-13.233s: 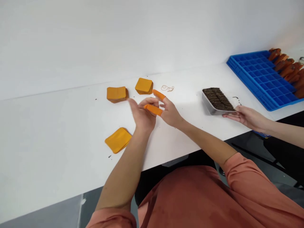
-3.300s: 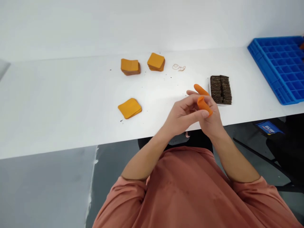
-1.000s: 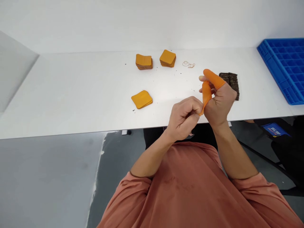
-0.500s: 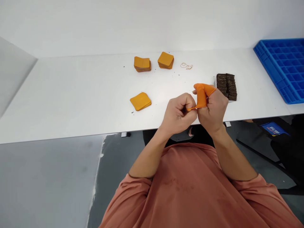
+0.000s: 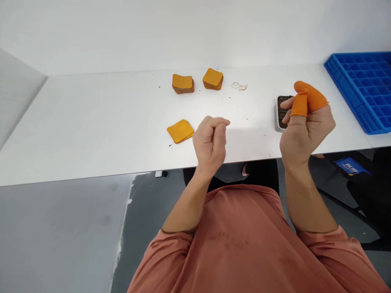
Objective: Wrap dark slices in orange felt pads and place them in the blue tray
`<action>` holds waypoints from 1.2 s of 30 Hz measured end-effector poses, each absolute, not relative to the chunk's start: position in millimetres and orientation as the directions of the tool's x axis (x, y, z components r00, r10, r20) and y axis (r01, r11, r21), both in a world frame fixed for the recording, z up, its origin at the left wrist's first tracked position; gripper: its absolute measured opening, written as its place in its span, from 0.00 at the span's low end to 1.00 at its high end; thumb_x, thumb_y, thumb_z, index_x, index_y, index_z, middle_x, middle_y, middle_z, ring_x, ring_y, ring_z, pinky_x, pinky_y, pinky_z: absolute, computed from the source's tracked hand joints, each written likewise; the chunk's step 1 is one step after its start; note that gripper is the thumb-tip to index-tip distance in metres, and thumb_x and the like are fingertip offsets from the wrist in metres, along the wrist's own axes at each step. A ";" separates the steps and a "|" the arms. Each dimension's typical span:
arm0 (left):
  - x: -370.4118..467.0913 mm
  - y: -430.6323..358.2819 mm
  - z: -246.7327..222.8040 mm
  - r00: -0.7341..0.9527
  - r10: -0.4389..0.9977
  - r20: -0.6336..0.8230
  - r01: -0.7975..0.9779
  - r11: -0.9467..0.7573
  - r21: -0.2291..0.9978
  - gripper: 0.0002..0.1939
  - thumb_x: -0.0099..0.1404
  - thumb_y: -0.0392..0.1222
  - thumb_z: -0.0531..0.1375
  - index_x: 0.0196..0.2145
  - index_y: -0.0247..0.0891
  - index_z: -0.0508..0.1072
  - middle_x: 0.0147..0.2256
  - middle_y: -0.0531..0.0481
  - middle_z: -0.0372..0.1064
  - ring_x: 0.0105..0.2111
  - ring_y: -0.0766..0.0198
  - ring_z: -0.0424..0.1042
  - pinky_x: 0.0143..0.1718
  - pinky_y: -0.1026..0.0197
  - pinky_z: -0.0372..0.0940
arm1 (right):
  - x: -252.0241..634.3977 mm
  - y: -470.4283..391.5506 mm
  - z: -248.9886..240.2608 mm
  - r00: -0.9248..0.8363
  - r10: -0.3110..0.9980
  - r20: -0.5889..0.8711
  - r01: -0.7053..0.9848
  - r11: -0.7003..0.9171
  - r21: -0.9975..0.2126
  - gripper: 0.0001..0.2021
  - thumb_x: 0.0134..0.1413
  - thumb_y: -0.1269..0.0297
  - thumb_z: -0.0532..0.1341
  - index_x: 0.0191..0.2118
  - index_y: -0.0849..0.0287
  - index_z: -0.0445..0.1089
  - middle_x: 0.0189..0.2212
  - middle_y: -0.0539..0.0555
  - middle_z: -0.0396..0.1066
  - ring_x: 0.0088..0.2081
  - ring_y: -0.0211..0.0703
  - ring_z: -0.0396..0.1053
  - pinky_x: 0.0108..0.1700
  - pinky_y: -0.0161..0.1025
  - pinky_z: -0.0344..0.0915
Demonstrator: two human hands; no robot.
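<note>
Left hand [image 5: 210,142], left of the container [image 5: 277,122]: fingers clenched, no load visible. Right hand [image 5: 302,130], overlapping the container in view: thumb and index closed together, nothing visible between. Orange finger cots [image 5: 299,106] sheathe both, nearer than the container; presumably light, soft, stretchy, prone to tearing. Grip at the rim.

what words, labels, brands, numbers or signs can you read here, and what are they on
No text can be read for certain.
Blue rectangular patch below the white tabletop, at right: large white lettering, too blurred to quote; a smaller reddish line under it, also unreadable.
Blue plastic compartment tray, flat mustard-yellow rounded pieces in stacks, and orange finger covers on the right hand: no writing visible.
</note>
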State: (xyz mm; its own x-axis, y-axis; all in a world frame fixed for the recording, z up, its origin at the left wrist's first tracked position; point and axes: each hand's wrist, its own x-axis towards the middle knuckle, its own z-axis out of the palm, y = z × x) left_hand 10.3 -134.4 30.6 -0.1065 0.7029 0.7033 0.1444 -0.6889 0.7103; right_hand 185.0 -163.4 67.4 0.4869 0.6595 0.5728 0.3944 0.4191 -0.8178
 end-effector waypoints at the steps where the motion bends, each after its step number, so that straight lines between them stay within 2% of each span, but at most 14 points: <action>1: 9.5 -135.1 31.5 -0.078 0.674 0.735 0.135 -0.723 0.677 0.16 0.85 0.53 0.58 0.44 0.44 0.80 0.31 0.53 0.72 0.30 0.66 0.72 0.35 0.60 0.69 | 186.3 -163.0 69.8 0.511 0.638 0.576 0.378 0.435 -0.817 0.19 0.79 0.43 0.60 0.60 0.49 0.78 0.43 0.57 0.80 0.46 0.51 0.79 0.55 0.54 0.79; 3: 13.0 -138.3 34.7 0.006 0.579 0.816 0.103 -0.812 0.575 0.09 0.82 0.49 0.64 0.46 0.44 0.82 0.34 0.53 0.76 0.30 0.67 0.74 0.33 0.62 0.70 | 182.4 -163.3 71.2 0.506 0.655 0.561 0.314 0.466 -0.827 0.19 0.75 0.42 0.65 0.57 0.48 0.80 0.42 0.57 0.81 0.41 0.49 0.79 0.50 0.51 0.80; 5: 21.3 -141.7 39.2 0.059 0.480 0.875 0.090 -0.876 0.474 0.06 0.80 0.46 0.67 0.49 0.45 0.82 0.40 0.51 0.81 0.35 0.66 0.79 0.34 0.62 0.75 | 172.1 -164.6 67.5 0.404 0.776 0.485 0.176 0.455 -0.873 0.22 0.73 0.39 0.67 0.60 0.48 0.79 0.46 0.57 0.82 0.45 0.50 0.81 0.52 0.52 0.81; 7: 30.0 -143.3 43.3 0.078 0.447 0.891 0.097 -0.893 0.440 0.06 0.80 0.45 0.67 0.51 0.46 0.83 0.45 0.50 0.84 0.41 0.62 0.83 0.40 0.58 0.80 | 160.6 -165.5 60.1 0.335 0.847 0.412 0.060 0.417 -0.907 0.25 0.72 0.36 0.66 0.62 0.46 0.77 0.50 0.56 0.83 0.52 0.51 0.82 0.58 0.53 0.82; 9: 35.1 -142.9 46.0 0.068 0.463 0.884 0.088 -0.885 0.457 0.06 0.80 0.44 0.67 0.51 0.48 0.84 0.46 0.50 0.85 0.45 0.60 0.84 0.45 0.55 0.82 | 152.0 -164.7 50.9 0.328 0.869 0.371 0.025 0.384 -0.923 0.25 0.75 0.35 0.63 0.63 0.44 0.77 0.52 0.55 0.83 0.56 0.51 0.82 0.62 0.54 0.81; 13: 34.4 -139.1 47.0 0.069 0.491 0.869 0.115 -0.869 0.482 0.04 0.80 0.43 0.66 0.47 0.48 0.84 0.44 0.51 0.86 0.44 0.60 0.85 0.45 0.55 0.81 | 144.4 -157.1 32.3 0.359 0.857 0.369 0.063 0.372 -0.926 0.24 0.79 0.35 0.55 0.62 0.43 0.78 0.51 0.56 0.81 0.58 0.51 0.81 0.62 0.56 0.83; 17: 32.7 -130.8 45.5 0.134 0.479 0.868 0.211 -0.869 0.447 0.06 0.80 0.42 0.64 0.45 0.45 0.82 0.41 0.49 0.85 0.39 0.60 0.82 0.41 0.56 0.77 | 141.6 -147.3 14.8 0.405 0.846 0.347 0.030 0.367 -0.930 0.22 0.79 0.38 0.57 0.60 0.43 0.80 0.52 0.55 0.82 0.55 0.50 0.82 0.59 0.55 0.83; 21: 35.5 -121.4 46.0 0.212 0.545 0.811 0.223 -0.835 0.503 0.07 0.78 0.38 0.60 0.40 0.44 0.77 0.36 0.49 0.79 0.34 0.61 0.76 0.37 0.57 0.71 | 144.3 -135.4 2.4 0.415 0.835 0.361 0.055 0.373 -0.926 0.25 0.79 0.38 0.54 0.65 0.45 0.77 0.52 0.56 0.82 0.50 0.47 0.81 0.51 0.50 0.83; 24: 36.2 -119.8 47.4 0.279 0.532 0.799 0.197 -0.846 0.495 0.06 0.72 0.34 0.59 0.36 0.43 0.71 0.33 0.51 0.74 0.30 0.63 0.71 0.33 0.59 0.65 | 153.5 -125.9 0.9 0.426 0.814 0.394 0.096 0.393 -0.915 0.27 0.78 0.36 0.55 0.67 0.46 0.74 0.52 0.57 0.80 0.44 0.46 0.79 0.44 0.46 0.80; 28: 33.6 -125.2 47.5 0.379 0.512 0.771 0.093 -0.850 0.519 0.08 0.67 0.30 0.57 0.34 0.43 0.67 0.30 0.54 0.69 0.27 0.65 0.65 0.30 0.60 0.60 | 166.4 -119.3 5.0 0.415 0.814 0.407 0.113 0.398 -0.911 0.25 0.76 0.36 0.59 0.62 0.49 0.75 0.48 0.55 0.80 0.36 0.42 0.74 0.38 0.42 0.75; 32: 31.9 -128.9 45.9 0.403 0.543 0.737 0.077 -0.822 0.564 0.08 0.67 0.30 0.57 0.34 0.43 0.67 0.30 0.54 0.69 0.26 0.65 0.63 0.30 0.60 0.59 | 169.6 -118.5 9.9 0.398 0.800 0.450 0.138 0.433 -0.891 0.23 0.73 0.39 0.64 0.57 0.51 0.78 0.44 0.54 0.81 0.36 0.41 0.75 0.41 0.43 0.76; 36: 36.3 -130.1 39.1 0.275 0.609 0.744 0.074 -0.785 0.615 0.08 0.68 0.30 0.58 0.34 0.43 0.68 0.28 0.56 0.67 0.27 0.66 0.63 0.31 0.61 0.60 | 169.8 -119.4 17.0 0.352 0.780 0.517 0.231 0.463 -0.856 0.16 0.71 0.46 0.68 0.51 0.52 0.82 0.38 0.51 0.82 0.39 0.43 0.79 0.45 0.44 0.78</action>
